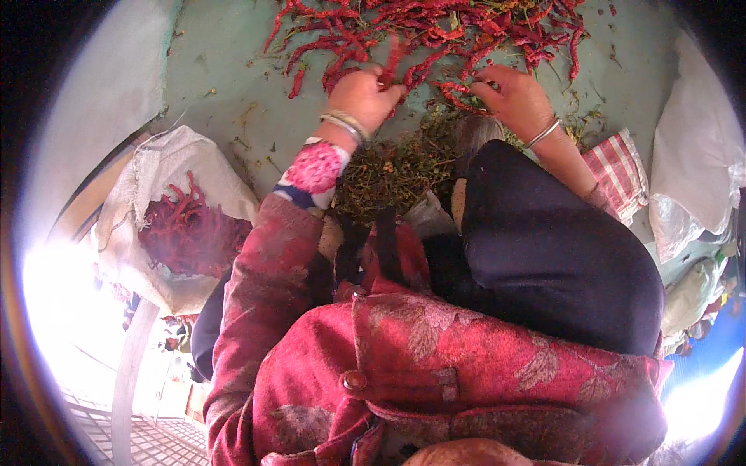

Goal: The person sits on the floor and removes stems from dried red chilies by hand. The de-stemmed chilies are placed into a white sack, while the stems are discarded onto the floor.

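Observation:
Dried red chili peppers lie in a wide pile on the pale green surface before me. My left hand, with a bangle at the wrist, is closed around red chilies at the pile's near edge; some look blurred. To its right, my right hand, also with a bangle, pinches a thin dried chili between thumb and fingers. Below and between the hands lies a heap of dry stems and debris. An open white woven sack on the left contains more red chilies.
My knees in dark trousers flank the stem heap. At the right are a red-and-white checked cloth and a white woven sack. A pale curved post stands at the lower left. Stem bits are scattered over the green surface.

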Motion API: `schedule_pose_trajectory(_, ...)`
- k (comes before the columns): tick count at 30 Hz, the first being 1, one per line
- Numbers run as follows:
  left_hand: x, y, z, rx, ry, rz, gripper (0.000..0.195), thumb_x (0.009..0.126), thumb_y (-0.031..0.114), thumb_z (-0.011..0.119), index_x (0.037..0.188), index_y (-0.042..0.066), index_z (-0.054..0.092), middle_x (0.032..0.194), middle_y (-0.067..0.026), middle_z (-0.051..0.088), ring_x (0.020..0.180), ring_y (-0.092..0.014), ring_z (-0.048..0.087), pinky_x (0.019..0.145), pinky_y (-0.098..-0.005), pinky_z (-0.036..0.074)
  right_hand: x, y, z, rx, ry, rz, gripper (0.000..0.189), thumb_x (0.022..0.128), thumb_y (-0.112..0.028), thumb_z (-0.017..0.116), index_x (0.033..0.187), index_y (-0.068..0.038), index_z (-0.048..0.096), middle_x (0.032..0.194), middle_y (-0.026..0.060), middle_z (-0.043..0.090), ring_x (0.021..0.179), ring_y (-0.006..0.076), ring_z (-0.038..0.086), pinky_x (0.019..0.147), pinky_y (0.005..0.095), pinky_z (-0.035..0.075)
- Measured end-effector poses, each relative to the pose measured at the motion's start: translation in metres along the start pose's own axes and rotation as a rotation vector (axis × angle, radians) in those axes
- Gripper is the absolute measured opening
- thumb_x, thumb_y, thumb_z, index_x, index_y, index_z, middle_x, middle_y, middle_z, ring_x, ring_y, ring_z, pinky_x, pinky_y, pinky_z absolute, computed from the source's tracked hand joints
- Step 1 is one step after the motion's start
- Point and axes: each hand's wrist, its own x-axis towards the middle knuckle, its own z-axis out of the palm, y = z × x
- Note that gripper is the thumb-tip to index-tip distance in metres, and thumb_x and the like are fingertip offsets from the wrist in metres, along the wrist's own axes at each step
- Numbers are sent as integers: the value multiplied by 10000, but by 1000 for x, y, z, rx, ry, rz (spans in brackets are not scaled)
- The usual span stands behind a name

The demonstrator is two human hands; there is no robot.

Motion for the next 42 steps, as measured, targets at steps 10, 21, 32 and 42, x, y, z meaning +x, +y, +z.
schedule_pose_trajectory(10, 16, -15, 15, 246, 7, -27, 415, 757, 352, 637, 1065, 79, 587, 871, -198, 622, 841, -365, 591, 737, -454, 473, -4, -14, 16, 87, -71, -51, 233, 809, -298, 551, 869, -86, 630, 760, 150, 613, 713, 345, 597, 635, 432, 481)
schedule_pose_trajectory(21, 4, -21, 14, 21, -74, -41, 314, 746, 322, 627, 892, 44, 618, 750, -157, 621, 687, -308, 595, 636, -392, 463, -8, -22, 30, 130, -152, -37, 224, 806, -243, 591, 888, -37, 628, 741, 134, 610, 658, 267, 599, 604, 343, 464)
schedule_pose_trajectory(32, -34, -2, -2, -961, 103, -239, 239, 759, 282, 664, 813, 52, 626, 670, 12, 572, 553, -86, 507, 511, -256, 412, -2, -50, 47, 646, -425, 174, 299, 823, -299, 579, 872, -7, 619, 632, 71, 587, 487, 120, 538, 487, 281, 447)
schedule_pose_trajectory(42, -53, 11, 13, -1125, -72, -339, 290, 745, 277, 728, 921, 69, 627, 750, 36, 591, 619, -65, 508, 515, -229, 410, 1, -57, 38, 661, -473, 219, 238, 836, -232, 559, 803, 2, 586, 634, 30, 583, 480, 87, 508, 470, 237, 417)
